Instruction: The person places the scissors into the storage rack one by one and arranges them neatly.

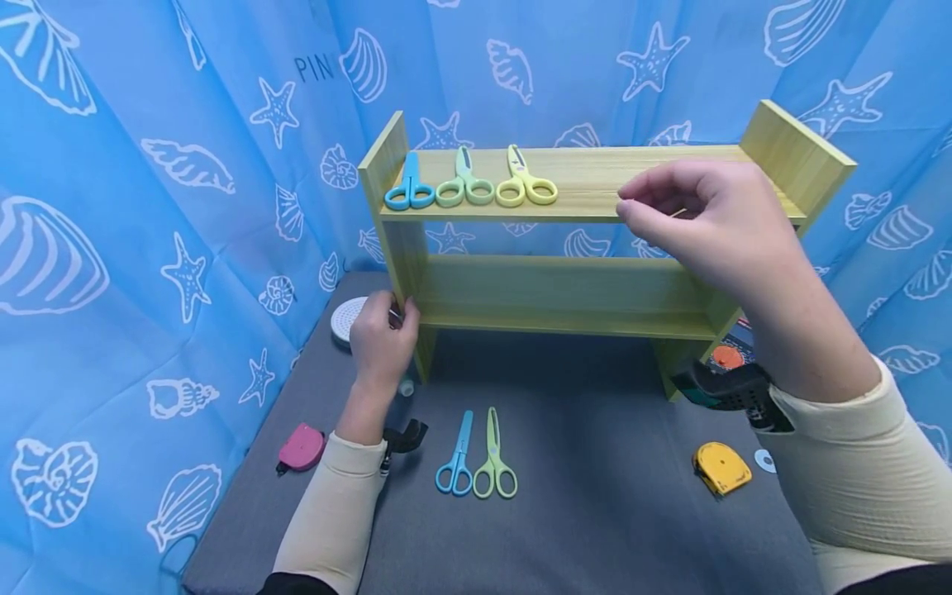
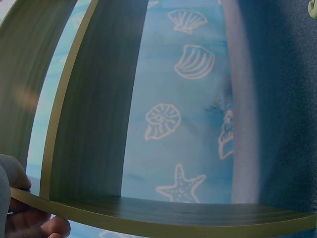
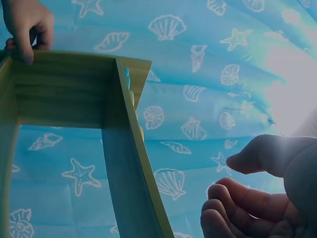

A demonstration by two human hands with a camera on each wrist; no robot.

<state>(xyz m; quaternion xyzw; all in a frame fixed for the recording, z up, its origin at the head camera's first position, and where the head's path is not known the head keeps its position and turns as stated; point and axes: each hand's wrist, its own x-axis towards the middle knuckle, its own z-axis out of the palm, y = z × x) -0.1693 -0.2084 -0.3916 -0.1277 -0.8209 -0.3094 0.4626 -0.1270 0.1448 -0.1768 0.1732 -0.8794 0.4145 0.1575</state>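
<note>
Blue curtain (image 1: 550, 91) backs the rack (image 1: 565, 289); left hand (image 1: 383, 335) grips its left side; empty right hand (image 1: 710, 215), thumb and curled fingers apart, is nearer the yellow scissors (image 1: 523, 175), leftward on its top front edge, blades backward.

The left grip (image 2: 25, 216) holds on to a wooden shelf (image 2: 94, 109) in the bottom left corner — thumb (image 2: 15, 171) above the yellowish edge, fingers (image 2: 32, 221) below it. A side board (image 2: 173, 211) runs along the bottom, and two long boards (image 2: 22, 74) go up from it, leaning a bit. Behind is a blue curtain (image 2: 183, 99) with white shells and a starfish on it. A dark blue surface (image 2: 287, 99) fills the right — a tiny pale green thing (image 2: 313, 9) peeks in at its top corner.
</note>
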